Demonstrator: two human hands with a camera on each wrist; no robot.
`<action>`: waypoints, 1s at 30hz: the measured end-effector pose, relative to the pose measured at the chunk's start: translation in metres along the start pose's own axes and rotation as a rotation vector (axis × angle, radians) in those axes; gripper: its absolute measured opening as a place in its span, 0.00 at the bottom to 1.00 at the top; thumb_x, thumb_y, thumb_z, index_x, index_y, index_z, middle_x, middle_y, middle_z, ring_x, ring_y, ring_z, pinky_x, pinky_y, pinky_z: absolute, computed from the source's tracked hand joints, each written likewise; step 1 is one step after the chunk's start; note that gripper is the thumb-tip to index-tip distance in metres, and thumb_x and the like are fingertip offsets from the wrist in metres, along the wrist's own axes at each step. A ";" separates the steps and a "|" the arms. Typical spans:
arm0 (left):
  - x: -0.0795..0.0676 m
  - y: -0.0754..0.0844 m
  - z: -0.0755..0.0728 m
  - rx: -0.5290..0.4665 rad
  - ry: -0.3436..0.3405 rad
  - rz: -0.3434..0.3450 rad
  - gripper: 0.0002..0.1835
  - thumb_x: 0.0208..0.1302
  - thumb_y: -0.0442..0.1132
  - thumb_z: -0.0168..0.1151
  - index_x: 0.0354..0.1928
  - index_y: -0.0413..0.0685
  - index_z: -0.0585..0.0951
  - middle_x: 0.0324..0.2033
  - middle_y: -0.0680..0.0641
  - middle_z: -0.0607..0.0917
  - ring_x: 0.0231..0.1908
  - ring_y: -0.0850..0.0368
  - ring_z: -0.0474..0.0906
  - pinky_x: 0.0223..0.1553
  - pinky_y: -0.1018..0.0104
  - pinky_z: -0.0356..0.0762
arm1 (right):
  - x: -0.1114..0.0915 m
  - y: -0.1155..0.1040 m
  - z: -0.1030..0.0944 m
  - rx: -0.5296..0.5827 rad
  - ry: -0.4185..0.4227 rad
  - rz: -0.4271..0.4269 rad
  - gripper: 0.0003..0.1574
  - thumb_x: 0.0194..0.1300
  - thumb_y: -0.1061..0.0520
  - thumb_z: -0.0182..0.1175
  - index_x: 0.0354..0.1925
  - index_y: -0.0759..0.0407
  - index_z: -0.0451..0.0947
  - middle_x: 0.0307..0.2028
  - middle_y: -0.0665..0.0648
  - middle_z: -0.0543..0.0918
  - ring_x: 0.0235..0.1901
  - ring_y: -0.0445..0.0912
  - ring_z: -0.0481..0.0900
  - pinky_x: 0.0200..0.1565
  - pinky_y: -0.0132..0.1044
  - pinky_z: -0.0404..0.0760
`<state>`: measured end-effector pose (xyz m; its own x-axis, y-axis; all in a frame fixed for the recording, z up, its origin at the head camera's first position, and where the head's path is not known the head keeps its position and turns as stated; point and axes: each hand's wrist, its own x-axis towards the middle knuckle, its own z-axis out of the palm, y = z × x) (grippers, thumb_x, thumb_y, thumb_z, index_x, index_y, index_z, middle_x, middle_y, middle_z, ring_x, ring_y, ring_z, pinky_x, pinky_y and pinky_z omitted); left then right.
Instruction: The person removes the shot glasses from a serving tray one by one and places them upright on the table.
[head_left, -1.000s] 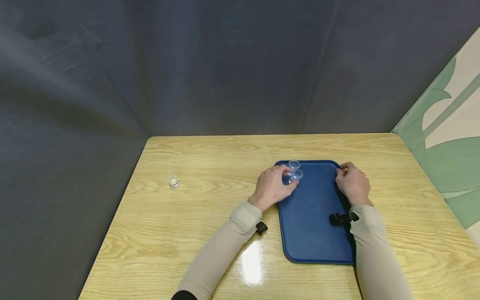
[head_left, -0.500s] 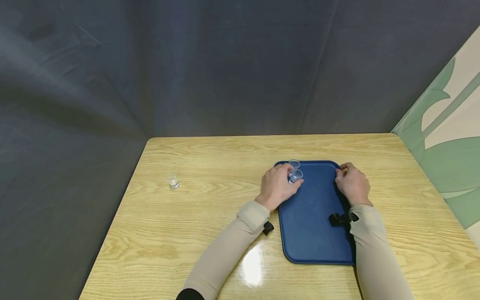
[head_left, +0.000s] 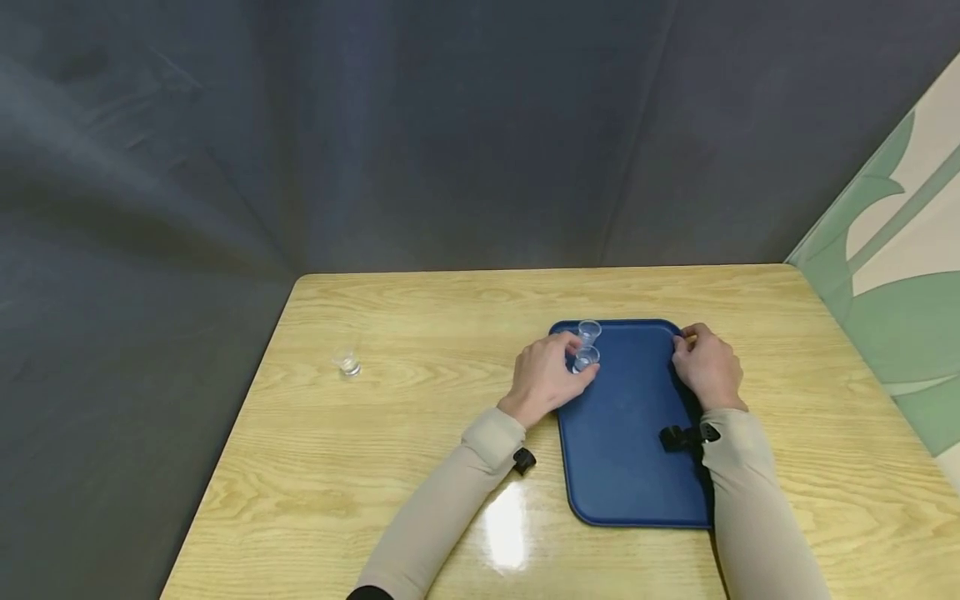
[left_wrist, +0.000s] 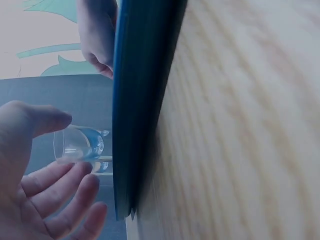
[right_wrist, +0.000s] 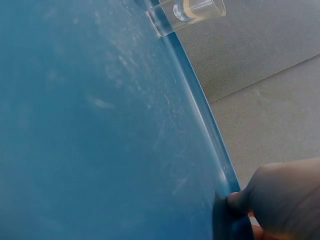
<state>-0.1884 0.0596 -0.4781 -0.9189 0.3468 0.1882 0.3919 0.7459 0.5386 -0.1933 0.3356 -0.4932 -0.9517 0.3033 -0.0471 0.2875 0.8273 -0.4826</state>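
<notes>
My left hand (head_left: 543, 379) pinches a small clear shot glass (head_left: 586, 360) between thumb and fingers, close over the far left corner of the blue tray (head_left: 637, 450). In the left wrist view, the glass (left_wrist: 80, 142) sits between the thumb and the index finger, its base toward the tray. Just behind it, a second shot glass (head_left: 589, 332) stands upright at the tray's far left corner. My right hand (head_left: 707, 367) grips the tray's rim near the far right corner, thumb (right_wrist: 239, 201) over the edge and other fingers underneath.
A third shot glass (head_left: 348, 364) stands alone toward the left of the wooden table (head_left: 405, 450). Dark fabric (head_left: 480, 142) hangs behind and left of the table. A green leaf-patterned surface (head_left: 900, 325) lies beyond its right edge.
My left hand shifted slightly right, then back left with the shot glass, which now sits a little nearer and further left. My right hand and the tray have kept their place.
</notes>
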 end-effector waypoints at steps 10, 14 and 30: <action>-0.007 -0.001 -0.011 -0.040 0.011 0.023 0.22 0.68 0.62 0.69 0.57 0.61 0.87 0.42 0.57 0.92 0.40 0.66 0.86 0.36 0.72 0.77 | 0.000 0.001 0.000 -0.003 0.003 0.002 0.26 0.83 0.50 0.49 0.62 0.71 0.73 0.46 0.73 0.84 0.35 0.62 0.84 0.28 0.44 0.72; -0.010 -0.001 -0.016 -0.045 0.017 0.039 0.22 0.68 0.62 0.69 0.57 0.60 0.87 0.41 0.57 0.92 0.38 0.66 0.86 0.36 0.72 0.76 | 0.000 0.000 0.000 -0.001 0.006 0.001 0.26 0.83 0.51 0.49 0.62 0.71 0.73 0.46 0.73 0.84 0.34 0.62 0.83 0.28 0.44 0.72; -0.025 -0.020 -0.036 -0.067 0.068 0.034 0.21 0.67 0.60 0.71 0.54 0.57 0.88 0.42 0.56 0.93 0.38 0.65 0.88 0.38 0.70 0.79 | 0.000 0.000 0.000 -0.002 -0.003 0.002 0.26 0.83 0.50 0.49 0.63 0.71 0.73 0.47 0.74 0.84 0.34 0.62 0.83 0.28 0.44 0.72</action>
<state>-0.1747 0.0153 -0.4645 -0.9071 0.3297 0.2616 0.4207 0.6937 0.5847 -0.1930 0.3357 -0.4933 -0.9516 0.3031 -0.0505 0.2893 0.8280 -0.4804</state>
